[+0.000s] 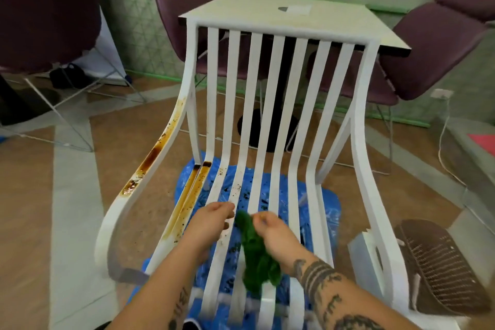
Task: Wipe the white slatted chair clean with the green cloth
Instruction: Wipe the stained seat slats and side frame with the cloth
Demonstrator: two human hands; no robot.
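Observation:
The white slatted chair (278, 94) fills the middle of the view, its back facing away from me. Brown sticky stains run down its left armrest (152, 158) and the leftmost seat slats (191, 193); dark specks dot the slats beside them. The green cloth (254, 252) hangs bunched over the seat slats. My right hand (270, 230) grips its upper part. My left hand (214, 215) is just left of the cloth's top end with curled fingers; whether it touches the cloth is unclear through the blur.
A blue plastic sheet (325, 203) lies on the floor under the chair. A white table (267, 15) stands right behind the chair back, with purple chairs (434, 43) around it. A brown wicker basket (442, 268) sits at the right, a cable (444, 147) beyond it.

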